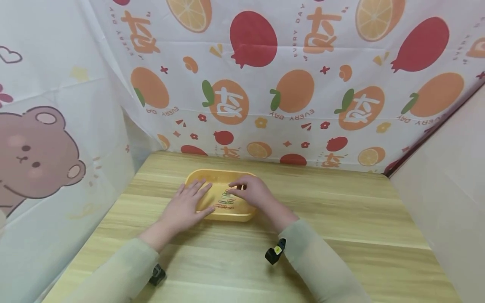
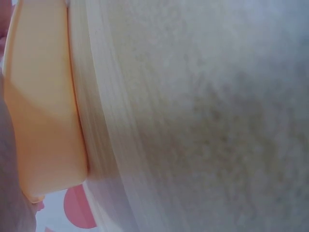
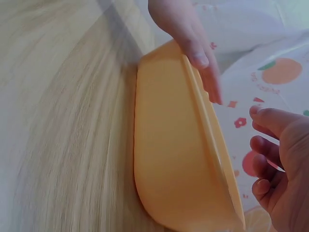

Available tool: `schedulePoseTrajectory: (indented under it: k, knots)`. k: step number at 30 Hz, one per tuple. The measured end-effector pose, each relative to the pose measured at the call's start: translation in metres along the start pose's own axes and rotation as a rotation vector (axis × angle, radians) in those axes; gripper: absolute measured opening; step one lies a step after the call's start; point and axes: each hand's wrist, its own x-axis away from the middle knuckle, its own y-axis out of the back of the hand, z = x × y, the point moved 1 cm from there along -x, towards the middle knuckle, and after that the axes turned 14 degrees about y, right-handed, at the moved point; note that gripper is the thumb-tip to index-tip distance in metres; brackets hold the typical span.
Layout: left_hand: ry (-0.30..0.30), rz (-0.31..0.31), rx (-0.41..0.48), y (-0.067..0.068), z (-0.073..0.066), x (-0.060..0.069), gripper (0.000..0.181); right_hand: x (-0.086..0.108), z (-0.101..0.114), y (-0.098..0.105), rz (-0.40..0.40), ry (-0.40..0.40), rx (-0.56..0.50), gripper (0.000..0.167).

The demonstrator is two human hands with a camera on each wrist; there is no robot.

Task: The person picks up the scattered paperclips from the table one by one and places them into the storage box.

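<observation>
A shallow yellow-orange plastic tray (image 1: 227, 217) holds a small group of coloured paper clips (image 1: 226, 202) on its floor. My left hand (image 1: 186, 206) lies across the tray's left end with its fingers spread, its thumb near the front rim. Over the right part of the tray hovers my right hand (image 1: 251, 190), fingers loosely bent and the thumb tip close to the upper paper clips. In the right wrist view a gap shows between that thumb (image 3: 270, 118) and the curled fingers, with nothing visible in it. The tray wall hides the clips in both wrist views.
The tray stands on a wood-grain table (image 1: 341, 235), near its back edge. Behind it hangs a white cloth with fruit prints (image 1: 299, 90). A bear-printed cloth (image 1: 38, 155) borders the left side, and a plain pale panel (image 1: 443, 181) the right.
</observation>
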Motion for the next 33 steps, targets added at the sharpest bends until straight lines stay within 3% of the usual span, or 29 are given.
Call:
schedulePoseTrajectory:
  k: [10,18,24,33]
  knots:
    - [0.003,-0.008,0.021,-0.001,0.0,0.0,0.08,0.024,-0.017,0.022,-0.111,-0.069,-0.036,0.025]
    - [-0.001,0.005,0.017,-0.002,0.0,0.001,0.081,0.049,-0.044,0.033,-0.164,-0.182,-0.05,0.024]
    - [-0.012,-0.008,0.003,-0.002,0.0,-0.001,0.083,0.072,-0.069,0.036,-0.194,-0.192,-0.031,0.022]
    - [0.001,-0.01,0.002,-0.006,0.0,0.002,0.083,0.114,-0.095,0.045,-0.121,-0.229,-0.034,0.022]
